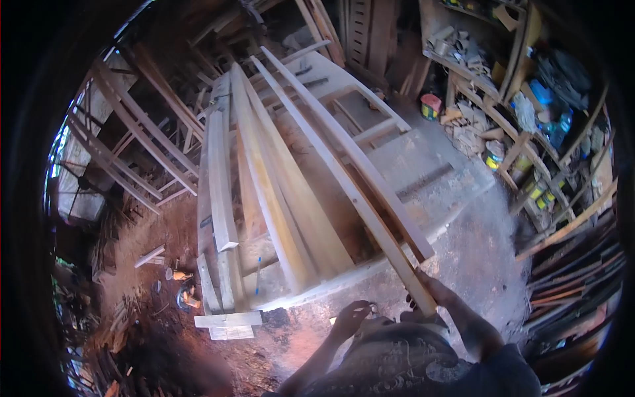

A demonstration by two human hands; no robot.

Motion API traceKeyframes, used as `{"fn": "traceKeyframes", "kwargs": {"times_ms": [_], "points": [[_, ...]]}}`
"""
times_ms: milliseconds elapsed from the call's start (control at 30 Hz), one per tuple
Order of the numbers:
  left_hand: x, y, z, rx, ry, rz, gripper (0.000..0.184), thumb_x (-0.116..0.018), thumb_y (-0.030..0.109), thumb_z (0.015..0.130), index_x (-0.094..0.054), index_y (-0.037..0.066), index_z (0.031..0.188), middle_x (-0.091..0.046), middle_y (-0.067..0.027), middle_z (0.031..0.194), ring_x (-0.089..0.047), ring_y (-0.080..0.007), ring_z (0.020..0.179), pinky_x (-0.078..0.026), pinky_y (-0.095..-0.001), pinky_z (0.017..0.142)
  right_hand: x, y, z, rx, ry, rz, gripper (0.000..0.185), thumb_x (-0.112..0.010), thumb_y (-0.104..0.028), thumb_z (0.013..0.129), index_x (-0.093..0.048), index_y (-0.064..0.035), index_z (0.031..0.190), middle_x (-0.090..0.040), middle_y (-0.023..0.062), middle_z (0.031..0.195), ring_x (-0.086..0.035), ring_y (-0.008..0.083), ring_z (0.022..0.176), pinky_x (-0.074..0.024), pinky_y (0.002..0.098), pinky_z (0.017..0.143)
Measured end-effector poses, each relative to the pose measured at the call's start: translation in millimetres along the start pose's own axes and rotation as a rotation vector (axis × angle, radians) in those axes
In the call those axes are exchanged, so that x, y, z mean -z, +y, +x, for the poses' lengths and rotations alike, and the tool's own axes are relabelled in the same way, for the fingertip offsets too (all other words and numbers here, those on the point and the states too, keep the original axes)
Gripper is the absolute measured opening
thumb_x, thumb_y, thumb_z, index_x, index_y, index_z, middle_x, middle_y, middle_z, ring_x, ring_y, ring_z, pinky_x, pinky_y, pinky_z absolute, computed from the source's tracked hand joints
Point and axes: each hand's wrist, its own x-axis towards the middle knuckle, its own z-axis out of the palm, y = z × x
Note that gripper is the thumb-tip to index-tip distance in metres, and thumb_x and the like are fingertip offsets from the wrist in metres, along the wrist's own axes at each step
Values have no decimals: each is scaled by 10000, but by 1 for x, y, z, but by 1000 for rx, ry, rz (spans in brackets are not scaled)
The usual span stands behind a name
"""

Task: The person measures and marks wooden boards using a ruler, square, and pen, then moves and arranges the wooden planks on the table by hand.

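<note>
My right hand [433, 289] is closed around the near end of a long wooden plank [354, 195], close to my body. The plank stretches away over the workbench [456, 198], and a second long plank [370, 172] lies beside it on the right. In front of my shirt, my left hand [352, 319] is curled with the fingers drawn together, apart from the plank. Whatever it may hold is too small to make out. Left of the held plank, several wide boards [301, 192] lie lengthwise on the bench.
A squared timber [223, 185] lies along the bench's left side, near a blue pen-like stick [258, 274]. Shelves [473, 76] with scraps and cans stand at the right, above stacked wood strips [575, 291]. An orange-and-black power tool [188, 298] rests on the floor at left.
</note>
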Motion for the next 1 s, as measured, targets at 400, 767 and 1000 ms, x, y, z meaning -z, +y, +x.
{"fn": "traceKeyframes", "kwargs": {"times_ms": [400, 767, 1000], "points": [[-2, -1, 0, -33, 5, -11, 336, -657, 146, 948, -657, -12, 1244, -679, -98, 1210, -656, -174, 1023, -542, -311, 868, 13, 19, -6, -16, -79, 262, 635, -380, -549, 1048, -599, 19, 1230, -711, 192, 984, -708, 284, 804, -580, 401, 733], [-76, 80, 19, -310, 0, 191, 836, -735, 209, 900, -262, 19, 1563, -498, -232, 1467, -590, -313, 1247, -502, -418, 995, 26, 70, -2, 119, 76, 263, 498, -402, -416, 1075, -536, -29, 1357, -669, 140, 1124, -669, 240, 972, -548, 378, 863], [-98, 122, 52, -228, 101, -100, 969, -764, 189, 825, -113, -32, 1508, -468, -288, 1340, -542, -371, 1233, -544, -436, 920, 53, 126, 48, -131, 215, 863, 721, -435, -638, 983, -541, 17, 1265, -619, 183, 1206, -607, 389, 1077, -494, 569, 951]]}}
